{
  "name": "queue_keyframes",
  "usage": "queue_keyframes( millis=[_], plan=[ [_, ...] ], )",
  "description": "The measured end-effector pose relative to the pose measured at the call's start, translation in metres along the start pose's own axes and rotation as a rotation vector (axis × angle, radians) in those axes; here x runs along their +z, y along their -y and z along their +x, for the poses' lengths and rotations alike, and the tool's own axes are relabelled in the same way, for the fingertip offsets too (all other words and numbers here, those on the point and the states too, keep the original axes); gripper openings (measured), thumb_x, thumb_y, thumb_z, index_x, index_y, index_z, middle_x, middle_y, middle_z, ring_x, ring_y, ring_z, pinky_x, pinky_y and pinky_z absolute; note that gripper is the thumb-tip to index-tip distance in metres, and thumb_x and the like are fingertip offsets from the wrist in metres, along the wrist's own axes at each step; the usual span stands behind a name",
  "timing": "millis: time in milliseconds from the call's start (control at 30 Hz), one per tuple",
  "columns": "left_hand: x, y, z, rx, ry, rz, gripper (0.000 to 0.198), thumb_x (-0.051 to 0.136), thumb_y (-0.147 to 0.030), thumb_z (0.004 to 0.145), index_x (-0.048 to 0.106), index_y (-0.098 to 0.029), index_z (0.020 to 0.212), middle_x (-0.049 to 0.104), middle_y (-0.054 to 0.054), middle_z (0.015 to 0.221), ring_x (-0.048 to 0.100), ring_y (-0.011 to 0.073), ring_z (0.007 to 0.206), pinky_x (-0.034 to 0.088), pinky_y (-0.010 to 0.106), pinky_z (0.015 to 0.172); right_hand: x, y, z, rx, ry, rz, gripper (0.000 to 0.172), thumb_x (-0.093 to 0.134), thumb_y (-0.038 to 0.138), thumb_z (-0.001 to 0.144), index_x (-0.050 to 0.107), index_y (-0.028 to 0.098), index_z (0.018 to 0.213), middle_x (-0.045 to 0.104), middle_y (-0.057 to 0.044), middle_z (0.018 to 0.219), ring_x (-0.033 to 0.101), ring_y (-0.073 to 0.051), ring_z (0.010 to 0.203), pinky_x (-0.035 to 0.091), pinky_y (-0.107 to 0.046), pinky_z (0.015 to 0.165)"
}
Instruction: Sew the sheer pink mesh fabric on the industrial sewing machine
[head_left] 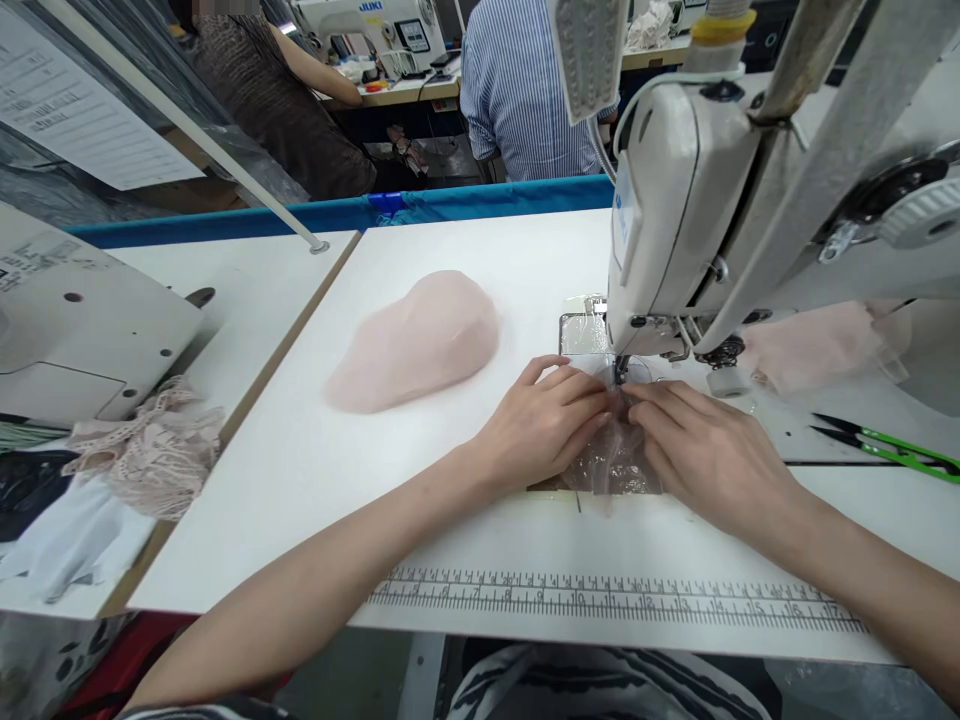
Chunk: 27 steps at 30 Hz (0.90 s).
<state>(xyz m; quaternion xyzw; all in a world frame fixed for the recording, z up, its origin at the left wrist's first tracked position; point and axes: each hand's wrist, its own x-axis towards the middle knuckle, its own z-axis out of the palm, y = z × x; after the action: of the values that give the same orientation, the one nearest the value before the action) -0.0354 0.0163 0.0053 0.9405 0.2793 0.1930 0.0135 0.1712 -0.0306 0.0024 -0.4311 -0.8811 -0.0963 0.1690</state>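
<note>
A small sheer, pale pink fabric piece lies on the white sewing table under the needle of a white sewing machine. My left hand lies flat on its left side, fingers stretched toward the needle. My right hand presses flat on its right side, fingertips meeting the left ones just below the presser foot. Both hands hold the fabric down rather than gripping it.
A pile of pink fabric pieces lies to the left. More pink fabric sits behind the machine arm, and green thread snips lie at the right. Lace trim rests on the neighbouring table. Two people sit at machines beyond the blue edge.
</note>
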Motion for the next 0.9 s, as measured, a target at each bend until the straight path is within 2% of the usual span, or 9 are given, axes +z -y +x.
queue_keyframes(
  millis=[167,333,433,533,900],
  plan=[
    [0.004,0.001,0.001,0.015,0.042,0.042,0.028,0.041,-0.023,0.097,0.062,-0.015,0.113,0.06,0.008,0.106,0.053,0.0216,0.099,0.04,0.042,0.098,-0.001,-0.004,0.0,0.079,0.07,-0.033,0.025,0.042,0.009,0.086,0.063,0.009,0.1,0.064,-0.011,0.115,0.059,-0.025,0.102,0.052,-0.031,0.061],
    [0.008,-0.004,-0.002,0.054,0.003,0.108,0.031,0.044,-0.029,0.097,0.06,-0.012,0.117,0.058,0.011,0.12,0.051,0.0227,0.116,0.038,0.041,0.104,0.0,-0.008,0.001,0.121,0.11,-0.091,0.036,0.038,0.021,0.094,0.055,0.007,0.123,0.064,-0.014,0.115,0.063,-0.024,0.09,0.044,-0.029,0.049],
    [0.008,-0.009,-0.003,0.065,0.016,0.174,0.034,0.043,-0.031,0.098,0.057,-0.011,0.121,0.058,0.011,0.125,0.049,0.0217,0.123,0.037,0.04,0.108,0.0,-0.01,0.0,0.121,0.178,-0.131,0.042,0.035,0.028,0.097,0.052,0.007,0.129,0.066,-0.015,0.108,0.064,-0.024,0.081,0.042,-0.03,0.047],
    [0.008,-0.011,-0.003,0.061,0.027,0.221,0.035,0.041,-0.033,0.099,0.057,-0.011,0.121,0.059,0.011,0.123,0.051,0.0213,0.121,0.036,0.041,0.109,0.001,-0.011,0.0,0.129,0.217,-0.131,0.044,0.032,0.03,0.098,0.052,0.007,0.13,0.068,-0.015,0.101,0.063,-0.024,0.081,0.042,-0.031,0.05],
    [0.005,-0.013,-0.001,0.064,0.022,0.252,0.036,0.04,-0.035,0.1,0.059,-0.012,0.12,0.061,0.012,0.12,0.055,0.0216,0.117,0.034,0.047,0.11,0.005,-0.014,-0.002,0.067,0.048,-0.148,0.038,0.04,0.029,0.096,0.062,0.006,0.117,0.07,-0.013,0.095,0.065,-0.023,0.075,0.04,-0.031,0.043]
  ],
)
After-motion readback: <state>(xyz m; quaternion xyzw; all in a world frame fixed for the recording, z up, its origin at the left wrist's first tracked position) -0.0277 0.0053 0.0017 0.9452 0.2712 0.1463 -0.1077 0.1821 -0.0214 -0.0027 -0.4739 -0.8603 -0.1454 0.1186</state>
